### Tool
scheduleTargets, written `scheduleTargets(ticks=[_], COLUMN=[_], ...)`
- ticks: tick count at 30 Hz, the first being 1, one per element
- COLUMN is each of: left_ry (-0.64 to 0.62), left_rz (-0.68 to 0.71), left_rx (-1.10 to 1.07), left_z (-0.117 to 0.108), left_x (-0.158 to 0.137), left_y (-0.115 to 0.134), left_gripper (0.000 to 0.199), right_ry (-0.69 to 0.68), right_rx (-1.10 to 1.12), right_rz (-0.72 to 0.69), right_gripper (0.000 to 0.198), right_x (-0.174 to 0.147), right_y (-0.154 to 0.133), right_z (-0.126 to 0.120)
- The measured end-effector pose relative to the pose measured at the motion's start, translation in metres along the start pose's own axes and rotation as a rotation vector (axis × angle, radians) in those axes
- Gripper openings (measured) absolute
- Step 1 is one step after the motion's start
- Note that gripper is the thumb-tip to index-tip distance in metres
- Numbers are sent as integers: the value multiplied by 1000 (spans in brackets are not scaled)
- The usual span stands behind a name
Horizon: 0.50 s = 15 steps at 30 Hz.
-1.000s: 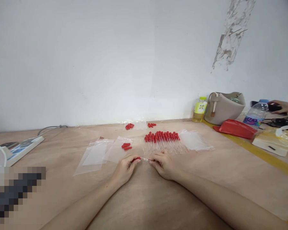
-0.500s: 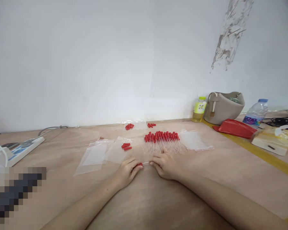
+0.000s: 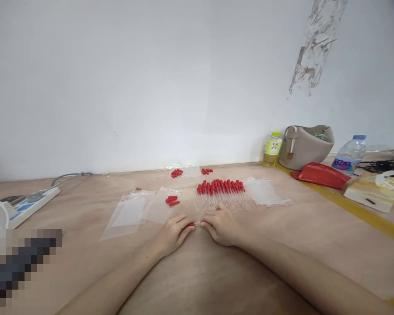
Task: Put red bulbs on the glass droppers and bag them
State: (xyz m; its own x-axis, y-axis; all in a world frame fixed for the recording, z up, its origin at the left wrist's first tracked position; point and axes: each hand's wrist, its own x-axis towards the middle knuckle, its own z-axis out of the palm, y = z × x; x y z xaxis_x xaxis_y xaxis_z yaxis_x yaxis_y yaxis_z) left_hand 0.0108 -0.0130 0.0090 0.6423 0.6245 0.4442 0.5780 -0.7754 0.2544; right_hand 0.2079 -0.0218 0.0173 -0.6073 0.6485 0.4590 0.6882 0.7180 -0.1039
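Between the fingertips of my left hand point(image 3: 177, 232) is a red rubber bulb point(image 3: 191, 224), closed in a pinch. A clear dropper tube point(image 3: 197, 224) runs from the bulb to my right hand point(image 3: 220, 227), whose thumb and fingers grip it. My two hands are a short gap apart, low over the table. Just beyond my right hand lies a row of droppers point(image 3: 220, 188), red bulbs pointing away and clear tubes toward me. Several loose red bulbs point(image 3: 173, 200) lie beyond my left hand, on or beside a clear plastic bag point(image 3: 159, 210).
More red bulbs point(image 3: 176, 173) lie near the wall, with another small group point(image 3: 207, 171) beside them. Clear bags point(image 3: 129, 212) are at left, another bag point(image 3: 269, 192) at right. A power strip point(image 3: 36, 205), a tea bottle point(image 3: 272, 150), a grey bag point(image 3: 307, 148) and a red pouch point(image 3: 321, 176) stand around.
My right hand has shifted slightly left, closer to my left hand, so less of the clear tube shows between them. More of the red bulb shows at my left fingertips.
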Motion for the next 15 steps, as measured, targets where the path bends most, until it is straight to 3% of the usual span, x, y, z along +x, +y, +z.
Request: scheduleTargets(ticks=[4,8,12,15], left_ry=[119,282,239,204], left_rz=[-19,-173,-260,-283], left_rx=[134,290,297,248], left_z=[-11,-16,-9,-4], left_x=[4,2,-3,-5], left_y=[-17,-48,-73,-78], left_gripper=[21,26,27,27], right_ry=[2,45,59,3], right_rx=[-10,181,247,235], right_rz=[72,400,712,816], right_gripper=[19,20,24,32], right_x=[6,13,28,42], right_y=[2,29,62,73], right_z=[-12,-20,-19,-11])
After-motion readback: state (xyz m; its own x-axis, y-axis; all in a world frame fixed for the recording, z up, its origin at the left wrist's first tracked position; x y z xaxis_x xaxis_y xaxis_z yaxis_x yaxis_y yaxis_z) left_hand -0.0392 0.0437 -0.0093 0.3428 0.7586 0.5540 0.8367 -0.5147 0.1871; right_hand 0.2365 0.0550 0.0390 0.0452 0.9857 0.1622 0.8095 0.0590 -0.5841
